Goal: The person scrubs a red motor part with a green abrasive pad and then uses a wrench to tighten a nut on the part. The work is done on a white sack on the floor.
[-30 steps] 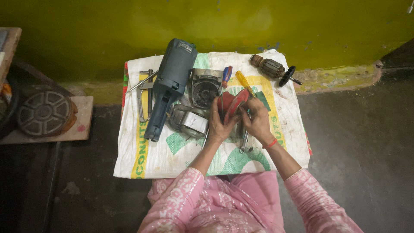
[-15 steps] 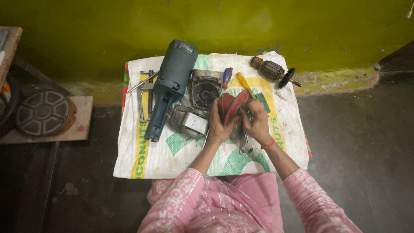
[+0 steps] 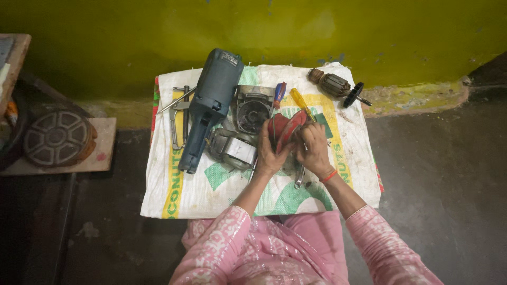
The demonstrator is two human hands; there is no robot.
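We grip a red plier-like tool (image 3: 282,129) with both hands, left hand (image 3: 269,153) and right hand (image 3: 312,150) curled closed around it; blue power tool (image 3: 211,103) at ten o'clock.

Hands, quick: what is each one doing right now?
Left hand: closed on the red plastic cover piece, gripping its left side.
Right hand: fingers curled against the same red piece; a firm grip cannot be told.

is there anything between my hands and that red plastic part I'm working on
Nothing visible. The left hand and right hand both already grip the red plastic housing piece directly, above the white woven sack.
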